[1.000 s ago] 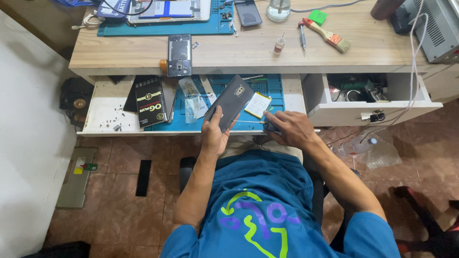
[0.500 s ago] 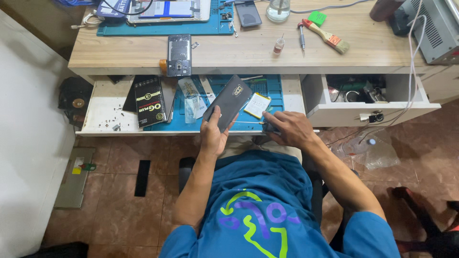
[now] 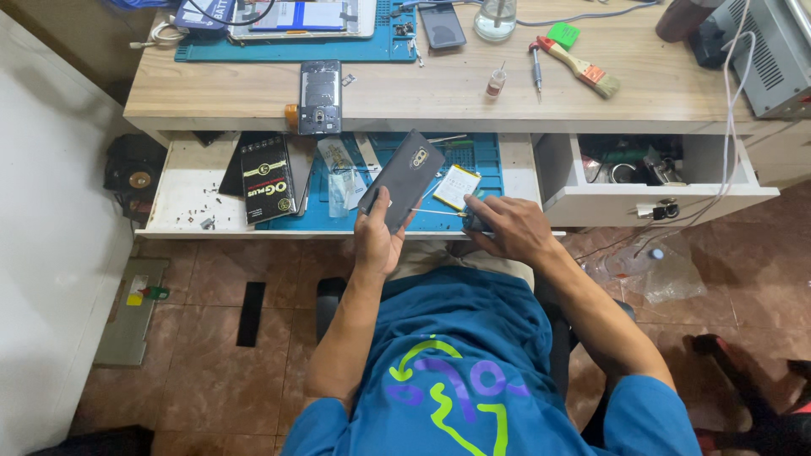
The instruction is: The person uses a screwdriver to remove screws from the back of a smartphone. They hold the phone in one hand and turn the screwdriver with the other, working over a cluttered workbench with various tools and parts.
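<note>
- The view looks down from above on a seated person in a blue shirt, both hands working over a pulled-out tray below a wooden surface (image 3: 439, 93)
- The left hand (image 3: 378, 241) grasps a dark phone back cover (image 3: 403, 179) by its lower end, fingers wrapped around it, the cover tilted up and away from the hand
- The right hand (image 3: 507, 228) is closed around a thin metal tool (image 3: 439, 212), whose tip points left toward the cover; whether the tip touches it cannot be told
- Just beyond the right hand, a pale rectangular battery (image 3: 457, 186) lies on a blue mat (image 3: 486, 165) in the tray
- To the left of the left hand lie a clear plastic packet (image 3: 338, 173) and, further left, a black box with gold print (image 3: 268, 179)
- Well beyond both hands, on the wooden surface, rests an opened phone body (image 3: 320, 96)
- Far to the right and beyond the right hand are a paintbrush (image 3: 583, 66) and an open drawer (image 3: 650, 181) filled with small parts
</note>
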